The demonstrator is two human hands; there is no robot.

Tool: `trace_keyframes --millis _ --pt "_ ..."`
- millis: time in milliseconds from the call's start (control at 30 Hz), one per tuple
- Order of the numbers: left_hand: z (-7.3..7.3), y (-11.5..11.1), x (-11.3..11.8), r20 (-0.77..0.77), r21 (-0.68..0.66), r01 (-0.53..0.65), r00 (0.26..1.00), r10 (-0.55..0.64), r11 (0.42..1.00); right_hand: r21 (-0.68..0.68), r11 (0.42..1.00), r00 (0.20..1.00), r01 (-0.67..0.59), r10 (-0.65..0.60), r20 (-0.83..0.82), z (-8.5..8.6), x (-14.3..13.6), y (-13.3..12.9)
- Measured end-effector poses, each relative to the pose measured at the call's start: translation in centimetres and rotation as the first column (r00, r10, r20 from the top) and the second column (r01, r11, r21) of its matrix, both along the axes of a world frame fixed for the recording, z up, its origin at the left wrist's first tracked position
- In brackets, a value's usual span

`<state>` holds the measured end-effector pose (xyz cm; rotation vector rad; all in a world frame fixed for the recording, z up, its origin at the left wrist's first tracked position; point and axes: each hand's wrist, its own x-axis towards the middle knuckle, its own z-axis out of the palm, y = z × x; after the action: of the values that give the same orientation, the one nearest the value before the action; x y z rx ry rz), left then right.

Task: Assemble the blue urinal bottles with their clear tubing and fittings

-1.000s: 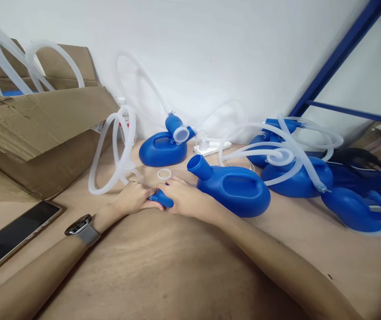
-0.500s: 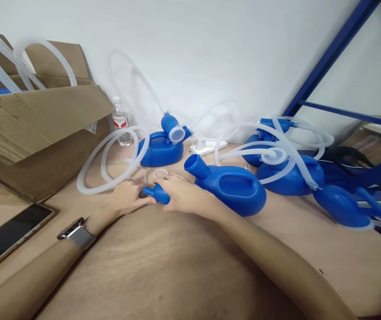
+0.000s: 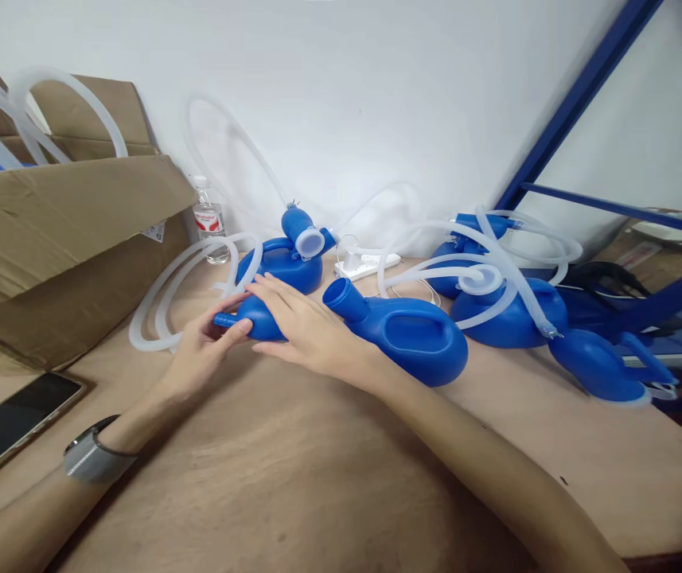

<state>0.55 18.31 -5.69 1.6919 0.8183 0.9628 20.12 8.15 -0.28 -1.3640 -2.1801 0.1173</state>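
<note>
Both my hands are on a blue funnel-shaped hose connector (image 3: 260,318), its narrow nozzle pointing left. My left hand (image 3: 206,341) pinches it near the nozzle, between thumb and fingers. From the right, my right hand (image 3: 310,328) wraps the wider end, fingers stretched over its top and thumb below. That wide end is hidden by the palm. Just right of my hands a blue plastic urinal bottle (image 3: 403,334) lies with its uncapped neck towards the upper left. Behind them sits another blue bottle (image 3: 293,274) with a funnel head (image 3: 303,231) and a clear hose (image 3: 143,318).
An opened cardboard box (image 3: 78,239) with hoses stands at the left, a phone (image 3: 12,426) in front of it. A water bottle (image 3: 209,223) and a white power strip (image 3: 370,264) are near the wall. More blue bottles (image 3: 508,318) with hoses crowd the right, beside a blue metal frame (image 3: 579,103).
Both hands have lifted the blue connector slightly and moved it left. My right hand's fingers now stretch across its top. The white ring seen on the table earlier is out of sight.
</note>
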Motion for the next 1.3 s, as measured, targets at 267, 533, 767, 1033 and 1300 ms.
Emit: trace_keyframes --millis 267,533,767,1033,1300 --pt "1.6 -0.3 0.0 0.306 -0.144 0.129 0.949 -0.08 0.981 0.109 0.981 0.98 0.16 -0.145 -0.133 4.0 2.3 -1.0" --pt "4.0 -1.3 1.7 0.118 -0.102 0.299 0.951 -0.287 0.949 0.067 0.981 0.909 0.182 -0.141 -0.393 4.4 4.5 -1.0" --pt "3.1 -2.7 3.2 -0.107 0.283 0.147 0.987 -0.121 0.948 -0.063 0.995 0.959 0.076 -0.09 -0.267 4.2 4.0 -0.9" --pt "0.6 -2.8 1.5 -0.119 0.712 0.054 0.992 0.044 0.7 -0.109 0.984 0.952 0.142 -0.166 -0.258 4.4 3.0 -1.1" --pt "0.0 -2.9 1.3 -0.077 0.796 0.028 0.996 0.055 0.604 -0.026 0.976 0.952 0.215 -0.215 -0.217 4.2 1.9 -1.0"
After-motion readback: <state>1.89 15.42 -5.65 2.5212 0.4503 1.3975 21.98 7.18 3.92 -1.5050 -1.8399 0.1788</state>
